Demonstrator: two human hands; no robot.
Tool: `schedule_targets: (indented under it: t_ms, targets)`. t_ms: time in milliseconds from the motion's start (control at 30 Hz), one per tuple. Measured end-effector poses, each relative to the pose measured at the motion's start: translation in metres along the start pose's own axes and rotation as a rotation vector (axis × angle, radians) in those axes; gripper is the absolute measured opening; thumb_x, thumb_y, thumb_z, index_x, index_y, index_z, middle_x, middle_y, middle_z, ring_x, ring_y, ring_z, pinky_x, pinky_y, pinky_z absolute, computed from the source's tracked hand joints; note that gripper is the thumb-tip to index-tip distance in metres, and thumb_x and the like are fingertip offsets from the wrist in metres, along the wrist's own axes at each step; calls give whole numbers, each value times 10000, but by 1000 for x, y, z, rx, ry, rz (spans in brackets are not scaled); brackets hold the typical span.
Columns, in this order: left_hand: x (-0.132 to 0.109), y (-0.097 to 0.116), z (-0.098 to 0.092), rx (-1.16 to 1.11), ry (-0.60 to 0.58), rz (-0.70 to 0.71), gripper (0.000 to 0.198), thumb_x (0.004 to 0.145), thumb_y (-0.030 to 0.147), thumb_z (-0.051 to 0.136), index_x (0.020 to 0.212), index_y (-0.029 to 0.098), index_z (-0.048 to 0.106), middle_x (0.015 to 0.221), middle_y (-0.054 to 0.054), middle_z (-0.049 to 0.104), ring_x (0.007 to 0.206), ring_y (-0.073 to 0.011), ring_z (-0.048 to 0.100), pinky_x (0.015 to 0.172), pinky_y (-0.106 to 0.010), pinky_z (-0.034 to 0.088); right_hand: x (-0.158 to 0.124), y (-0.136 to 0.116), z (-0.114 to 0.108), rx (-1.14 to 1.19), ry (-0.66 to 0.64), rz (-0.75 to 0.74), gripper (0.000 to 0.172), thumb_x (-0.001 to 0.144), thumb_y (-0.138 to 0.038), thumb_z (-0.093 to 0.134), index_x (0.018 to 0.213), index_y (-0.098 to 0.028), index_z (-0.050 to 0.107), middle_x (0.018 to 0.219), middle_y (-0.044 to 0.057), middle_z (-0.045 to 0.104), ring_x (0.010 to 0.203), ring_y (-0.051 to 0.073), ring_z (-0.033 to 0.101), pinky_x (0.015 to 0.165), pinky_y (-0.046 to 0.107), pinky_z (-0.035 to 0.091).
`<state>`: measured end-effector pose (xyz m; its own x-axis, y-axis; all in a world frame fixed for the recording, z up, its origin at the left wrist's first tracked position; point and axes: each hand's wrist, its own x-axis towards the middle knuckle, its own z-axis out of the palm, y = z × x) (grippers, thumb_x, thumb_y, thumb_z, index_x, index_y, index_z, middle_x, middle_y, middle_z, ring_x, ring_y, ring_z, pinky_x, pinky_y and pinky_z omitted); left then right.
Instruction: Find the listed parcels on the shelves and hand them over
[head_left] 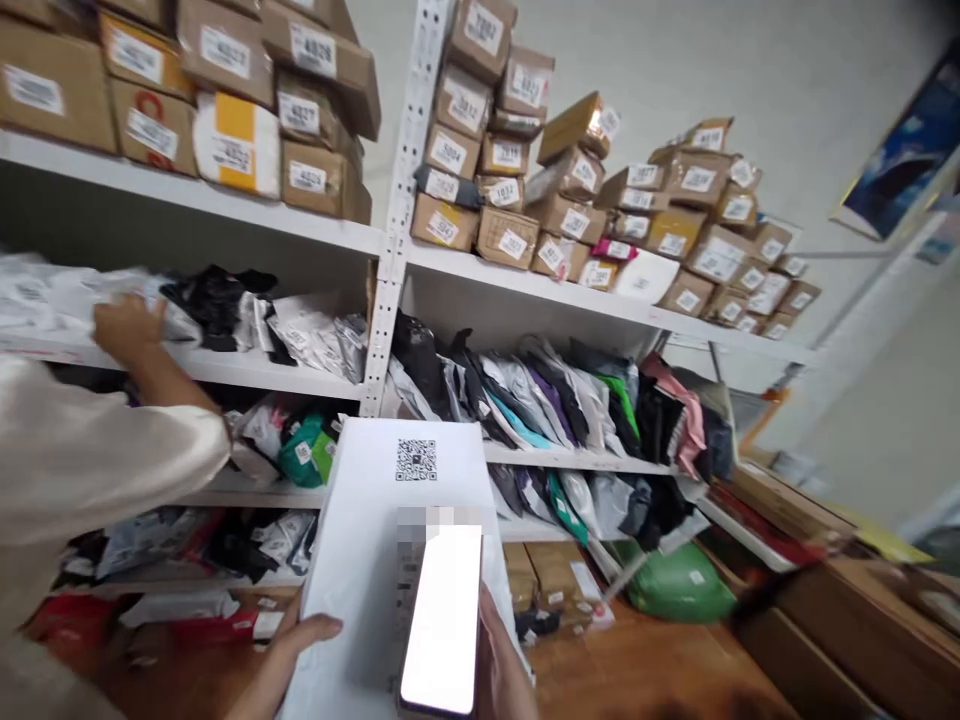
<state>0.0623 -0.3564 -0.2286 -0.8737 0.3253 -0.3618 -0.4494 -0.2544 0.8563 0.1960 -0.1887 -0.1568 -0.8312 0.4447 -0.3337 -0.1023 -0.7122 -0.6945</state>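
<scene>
A white box-shaped parcel point(360, 560) with a QR code near its far end is in front of me at the lower centre. My left hand point(289, 655) grips its left side, with the thumb lying on the top face and the other fingers hidden. Over the parcel's right part, my right hand point(501, 655) holds a smartphone point(442, 610) whose screen glares plain white. Only part of that hand shows along the phone's right edge. The phone covers some of the parcel's printed label, which is blurred.
Labelled cardboard boxes point(225, 55) line the upper white shelves point(525, 278); bagged parcels point(555, 390) fill the lower ones. At left, a co-worker's hand point(131, 325) reaches into white bags. A green sack point(679, 583) lies on the floor; large cartons point(840, 630) stand at right.
</scene>
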Motion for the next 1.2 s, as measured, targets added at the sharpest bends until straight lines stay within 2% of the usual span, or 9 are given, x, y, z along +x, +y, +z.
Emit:
schedule_targets:
  t_ms: [67, 133, 300, 367, 467, 600, 833, 1000, 1200]
  targets:
    - [-4, 3, 0, 7, -23, -6, 569, 453, 268, 781, 984, 200, 587, 762, -7, 687, 827, -311, 651, 683, -375, 525, 0, 0, 4, 17, -69, -14, 624, 600, -551, 764, 1103, -213, 616, 1018, 77, 732, 976, 307, 651, 848, 427, 508]
    - [-6, 8, 0, 26, 2, 2, 591, 456, 275, 750, 1011, 206, 558, 788, -3, 697, 792, -290, 654, 651, -343, 513, -1, 1, 4, 47, -87, -44, 609, 611, -523, 771, 1124, -237, 610, 1071, 62, 719, 1025, 286, 635, 865, 400, 500]
    - [-7, 15, -3, 29, 6, -16, 657, 431, 278, 775, 1038, 208, 533, 888, -20, 697, 828, -301, 648, 646, -343, 508, -8, -5, -4, 95, -101, -42, 515, 616, -521, 767, 1043, -249, 675, 1086, 55, 716, 1041, 275, 631, 872, 392, 507]
    - [-7, 16, -6, 20, 10, -23, 669, 427, 269, 780, 1048, 205, 539, 833, -8, 692, 809, -294, 645, 646, -337, 506, -12, -12, -9, 143, -47, -73, 428, 579, -525, 786, 925, -283, 716, 1040, 29, 732, 1021, 279, 642, 866, 407, 519]
    - [-8, 19, -8, 22, 22, -22, 673, 420, 274, 788, 1046, 191, 553, 745, 0, 680, 748, -280, 640, 619, -324, 498, -17, -23, -17, 173, 123, -152, 383, 461, -524, 838, 753, -302, 727, 975, 10, 748, 995, 293, 652, 847, 429, 535]
    - [-12, 23, -5, -4, 27, -25, 758, 410, 273, 776, 1127, 198, 543, 795, -17, 705, 700, -276, 636, 582, -329, 498, -21, -36, -27, 156, 255, -169, 480, 375, -469, 878, 781, -261, 725, 1002, 28, 743, 1048, 302, 626, 880, 427, 516]
    - [-16, 29, 2, 1, 44, -6, 792, 430, 261, 752, 1187, 191, 531, 706, -9, 688, 629, -245, 616, 547, -305, 485, -25, -38, -31, 130, 269, -162, 469, 361, -493, 871, 745, -261, 734, 883, 6, 763, 947, 283, 669, 904, 420, 498]
    - [-16, 29, 2, -19, 49, 0, 708, 454, 261, 737, 1139, 199, 569, 760, -15, 693, 672, -269, 633, 559, -327, 502, -25, -33, -31, 133, 234, -187, 455, 368, -471, 877, 757, -289, 729, 908, -6, 758, 1030, 285, 632, 925, 444, 480]
    - [-9, 26, -6, 1, 52, -16, 773, 395, 268, 781, 1132, 203, 556, 790, -27, 697, 773, -308, 641, 560, -323, 509, -26, -30, -27, 159, 205, -149, 500, 393, -444, 879, 831, -265, 719, 954, -1, 749, 1101, 266, 595, 943, 404, 470]
